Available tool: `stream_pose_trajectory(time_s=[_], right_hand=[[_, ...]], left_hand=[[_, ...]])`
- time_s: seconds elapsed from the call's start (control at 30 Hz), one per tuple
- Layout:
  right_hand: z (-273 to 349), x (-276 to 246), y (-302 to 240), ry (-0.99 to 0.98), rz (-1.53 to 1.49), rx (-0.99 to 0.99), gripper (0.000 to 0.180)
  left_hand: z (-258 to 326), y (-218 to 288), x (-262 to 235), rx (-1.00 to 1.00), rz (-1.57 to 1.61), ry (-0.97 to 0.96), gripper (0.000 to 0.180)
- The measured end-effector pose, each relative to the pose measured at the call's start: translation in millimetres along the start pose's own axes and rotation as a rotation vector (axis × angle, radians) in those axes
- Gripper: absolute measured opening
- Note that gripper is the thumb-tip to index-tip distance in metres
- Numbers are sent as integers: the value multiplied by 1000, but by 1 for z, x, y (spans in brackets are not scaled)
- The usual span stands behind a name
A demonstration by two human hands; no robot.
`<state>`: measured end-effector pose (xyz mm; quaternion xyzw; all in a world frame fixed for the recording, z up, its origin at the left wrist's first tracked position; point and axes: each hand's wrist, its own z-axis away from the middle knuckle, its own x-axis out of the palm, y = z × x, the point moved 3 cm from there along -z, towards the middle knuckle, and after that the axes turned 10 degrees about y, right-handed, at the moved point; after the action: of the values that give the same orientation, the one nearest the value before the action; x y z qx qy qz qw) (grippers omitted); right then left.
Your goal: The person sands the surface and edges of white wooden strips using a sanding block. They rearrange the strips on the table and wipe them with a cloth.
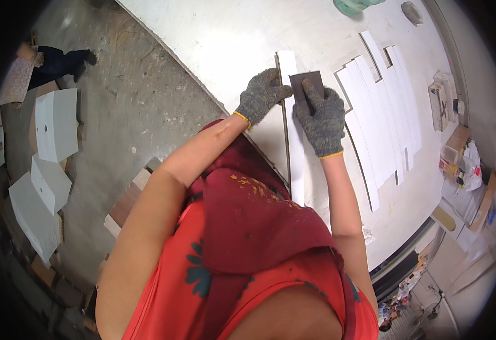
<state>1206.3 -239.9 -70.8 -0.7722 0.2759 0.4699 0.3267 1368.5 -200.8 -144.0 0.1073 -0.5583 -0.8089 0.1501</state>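
Observation:
A long white strip [296,153] with a dark side edge lies on the white table in front of my body. My left hand [261,95], in a grey knit glove, grips its left edge, thumb and fingers closed on it. In a matching glove, my right hand [323,120] holds a dark brown rectangular piece of sandpaper [303,79] against the strip's right side. The index finger lies along its face; the grip underneath is hidden. Right of that hand, several white strips [372,122] lie side by side with uneven ends.
The table edge [185,67] runs diagonally on my left. White panels [57,124] are stacked on the floor beyond, near another person's dark trousers [60,61]. A green object [351,5] sits at the far side. Boxes and plastic bags [472,170] stand to the right.

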Motion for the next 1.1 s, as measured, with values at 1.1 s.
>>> stream_pose_trajectory(time_s=[1.1], right_hand=[[-41,13,-4,-88,-37,-169,48]], left_hand=[[-1,2,2,103,3,9,34]])
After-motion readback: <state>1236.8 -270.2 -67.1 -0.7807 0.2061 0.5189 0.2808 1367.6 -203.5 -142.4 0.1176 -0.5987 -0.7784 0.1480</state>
